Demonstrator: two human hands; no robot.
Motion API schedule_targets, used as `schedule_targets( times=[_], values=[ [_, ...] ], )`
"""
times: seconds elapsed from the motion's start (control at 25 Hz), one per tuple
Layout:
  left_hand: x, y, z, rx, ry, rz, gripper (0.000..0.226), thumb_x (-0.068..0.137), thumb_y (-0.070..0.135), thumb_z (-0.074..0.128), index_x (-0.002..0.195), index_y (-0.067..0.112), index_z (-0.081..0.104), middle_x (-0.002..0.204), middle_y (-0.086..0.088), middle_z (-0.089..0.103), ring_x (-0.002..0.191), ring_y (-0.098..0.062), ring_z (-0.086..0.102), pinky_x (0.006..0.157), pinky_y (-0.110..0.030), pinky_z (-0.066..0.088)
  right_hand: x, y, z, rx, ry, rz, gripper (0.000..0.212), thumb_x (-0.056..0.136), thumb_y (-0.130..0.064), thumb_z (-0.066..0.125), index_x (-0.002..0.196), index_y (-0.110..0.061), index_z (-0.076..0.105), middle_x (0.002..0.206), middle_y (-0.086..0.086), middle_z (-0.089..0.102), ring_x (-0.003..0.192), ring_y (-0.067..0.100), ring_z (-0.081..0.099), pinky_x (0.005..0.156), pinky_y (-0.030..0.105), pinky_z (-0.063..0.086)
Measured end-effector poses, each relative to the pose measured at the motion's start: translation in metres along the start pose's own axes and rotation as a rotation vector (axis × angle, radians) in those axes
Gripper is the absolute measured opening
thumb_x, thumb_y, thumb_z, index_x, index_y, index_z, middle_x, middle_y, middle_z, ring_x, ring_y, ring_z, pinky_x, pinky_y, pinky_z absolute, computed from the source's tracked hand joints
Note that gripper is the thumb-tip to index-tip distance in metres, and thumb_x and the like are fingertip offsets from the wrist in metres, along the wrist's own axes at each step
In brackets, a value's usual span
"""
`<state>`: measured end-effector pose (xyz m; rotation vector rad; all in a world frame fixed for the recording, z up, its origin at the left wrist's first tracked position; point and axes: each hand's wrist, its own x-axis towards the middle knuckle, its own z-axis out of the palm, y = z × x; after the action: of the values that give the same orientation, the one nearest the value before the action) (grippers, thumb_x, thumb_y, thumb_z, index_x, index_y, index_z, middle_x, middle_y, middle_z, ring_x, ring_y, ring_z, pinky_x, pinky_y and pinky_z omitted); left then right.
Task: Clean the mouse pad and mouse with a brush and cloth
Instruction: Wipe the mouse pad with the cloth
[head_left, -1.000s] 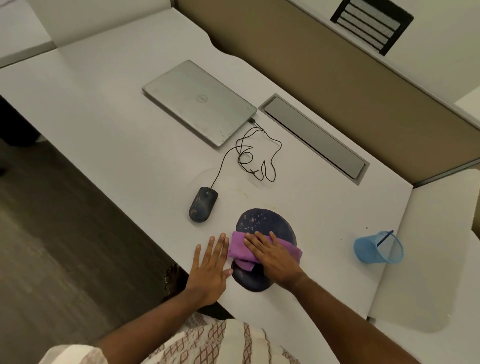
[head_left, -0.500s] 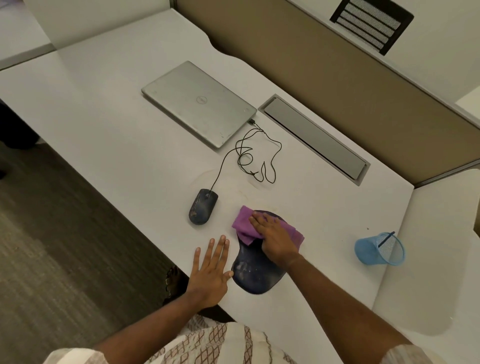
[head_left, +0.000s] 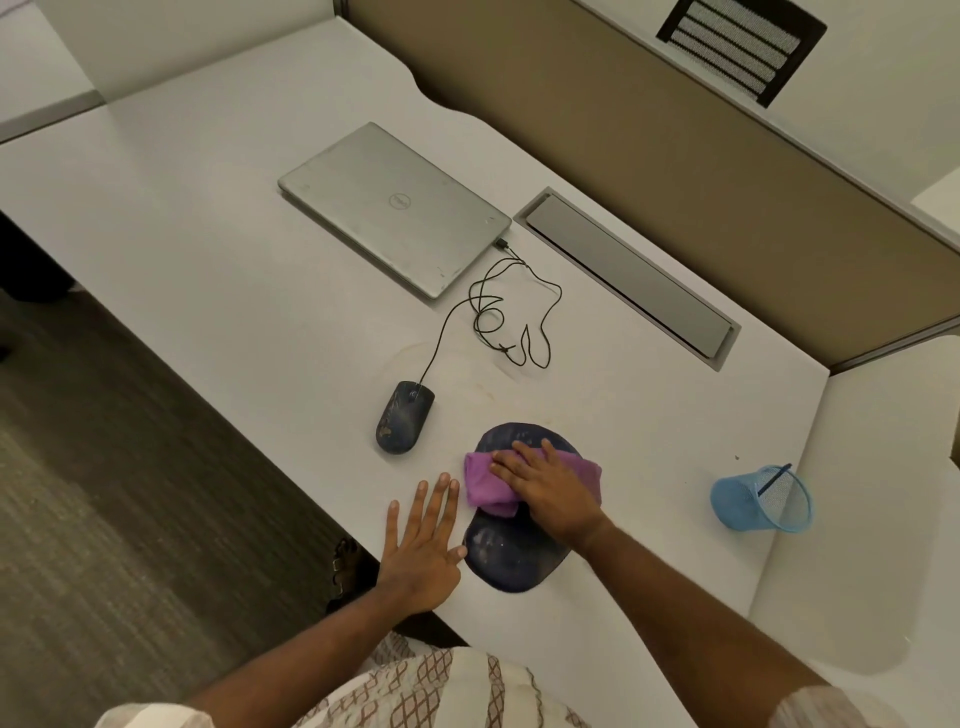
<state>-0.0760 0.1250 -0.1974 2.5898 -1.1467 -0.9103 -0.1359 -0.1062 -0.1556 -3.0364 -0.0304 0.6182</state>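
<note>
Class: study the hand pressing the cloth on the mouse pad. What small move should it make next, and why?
Probably draw the purple cloth toward the near end of the mouse pad. The right hand presses it flat across the pad's middle, while the near end shows pale smudges. The left hand lies flat on the desk beside the pad.

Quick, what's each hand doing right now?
Left hand: open, flat on the desk beside the mouse pad.
Right hand: open, pressing the purple cloth onto the mouse pad.
</note>
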Motion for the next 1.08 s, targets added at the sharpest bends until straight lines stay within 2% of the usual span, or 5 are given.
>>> schedule_targets(
  times=[0.32,0.56,0.76,0.96,1.08],
  values=[
    [-0.001,0.001,-0.001,0.022,-0.005,-0.008,0.084,0.102,0.048,0.028,0.143,0.028,-0.043,0.149,0.006,-0.051,0.135,-0.017,-0.049,0.109,-0.05,-0.033,0.033,-0.004,-0.026,0.398,0.066,0.362,0.071,0.089,0.002,0.045,0.153,-0.025,0.031,0.161,-0.005,0.023,0.149,0.021,0.016,0.124,0.039,0.007],
    [0.0,0.0,-0.001,-0.013,-0.042,0.006,0.085,0.1,0.043,0.031,0.145,0.023,-0.039,0.151,0.001,-0.048,0.136,-0.018,-0.049,0.114,-0.055,-0.024,-0.041,-0.05,0.032,0.477,0.043,0.105,0.07,0.089,-0.003,0.055,0.149,-0.035,0.035,0.157,-0.011,0.032,0.148,0.014,0.023,0.119,0.025,0.0],
    [0.0,0.001,-0.004,-0.006,-0.051,-0.002,0.084,0.102,0.047,0.027,0.141,0.026,-0.044,0.147,0.004,-0.053,0.136,-0.019,-0.048,0.112,-0.054,-0.028,-0.016,-0.014,0.01,0.11,0.041,-0.054,0.071,0.09,-0.019,0.067,0.152,-0.025,0.031,0.158,-0.001,0.031,0.147,0.024,0.025,0.121,0.04,0.012],
    [-0.001,0.002,-0.005,0.002,-0.035,-0.008,0.085,0.102,0.048,0.03,0.142,0.031,-0.044,0.148,0.009,-0.052,0.136,-0.016,-0.048,0.102,-0.046,-0.04,0.014,0.016,-0.021,0.13,0.014,0.287,0.069,0.096,-0.007,0.047,0.156,-0.026,0.018,0.163,-0.001,0.017,0.15,0.026,0.015,0.123,0.042,0.011],
    [-0.002,0.003,-0.007,0.011,-0.039,-0.013,0.083,0.103,0.049,0.028,0.141,0.031,-0.044,0.147,0.009,-0.053,0.134,-0.016,-0.05,0.101,-0.046,-0.041,0.025,0.012,-0.029,0.414,0.085,0.507,0.063,0.098,-0.005,0.042,0.154,-0.027,0.025,0.161,-0.004,0.024,0.148,0.024,0.021,0.122,0.036,0.016]
  ],
)
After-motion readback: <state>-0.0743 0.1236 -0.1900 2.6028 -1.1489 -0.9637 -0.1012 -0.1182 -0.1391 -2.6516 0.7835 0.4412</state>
